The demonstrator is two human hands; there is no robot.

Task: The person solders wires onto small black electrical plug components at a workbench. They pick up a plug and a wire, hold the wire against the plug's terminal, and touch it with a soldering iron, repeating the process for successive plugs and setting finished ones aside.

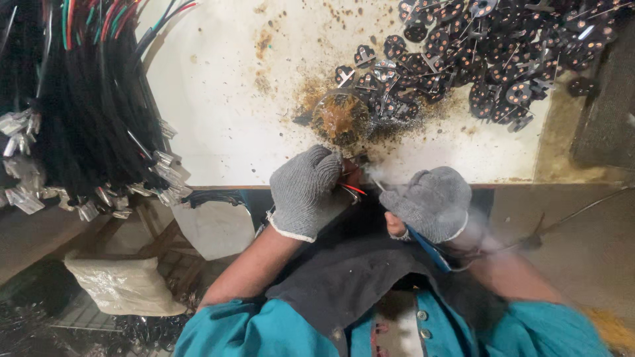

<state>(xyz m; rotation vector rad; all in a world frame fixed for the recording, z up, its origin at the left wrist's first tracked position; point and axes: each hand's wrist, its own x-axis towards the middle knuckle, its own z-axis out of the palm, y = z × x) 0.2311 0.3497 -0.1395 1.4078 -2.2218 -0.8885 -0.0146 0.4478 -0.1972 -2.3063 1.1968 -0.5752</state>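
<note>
Soldering is under way, I judge: a big heap of finished-looking black round parts lies across the far side of the stained white bench, while a thick bundle of black cables with metal terminals hangs at my left, seemingly left to do. My left hand, gloved, is closed around thin red wires at the bench edge. My right hand is clenched on a blue-handled soldering iron, tip near the wires, smoke rising.
</note>
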